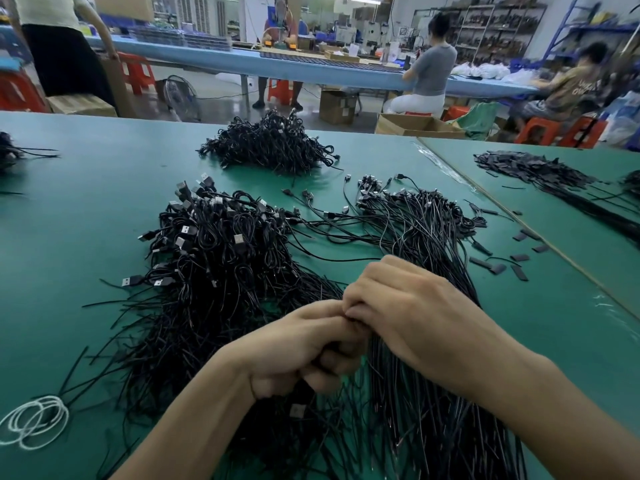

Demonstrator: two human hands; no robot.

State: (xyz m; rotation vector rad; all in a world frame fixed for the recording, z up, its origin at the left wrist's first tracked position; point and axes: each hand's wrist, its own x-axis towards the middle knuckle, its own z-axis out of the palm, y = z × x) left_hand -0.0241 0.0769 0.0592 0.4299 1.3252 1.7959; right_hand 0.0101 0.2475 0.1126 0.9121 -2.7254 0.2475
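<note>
Heaps of black USB cables cover the green table (69, 220). One heap with silver plugs (214, 244) lies left of centre, and a spread bundle of straight cables (426, 223) runs from the right centre down under my hands. My left hand (304, 348) and my right hand (398, 306) meet above these cables, fingers curled, pinching thin black cable between them. The pinched piece is mostly hidden by the fingers. A USB plug (297, 410) hangs below my left hand.
A third cable heap (270, 143) lies farther back. Small black sleeve pieces (512, 261) are scattered at the right, and a pile of them (530, 168) sits on the adjoining table. White loops (34, 420) lie at the near left. Several people sit at a far bench.
</note>
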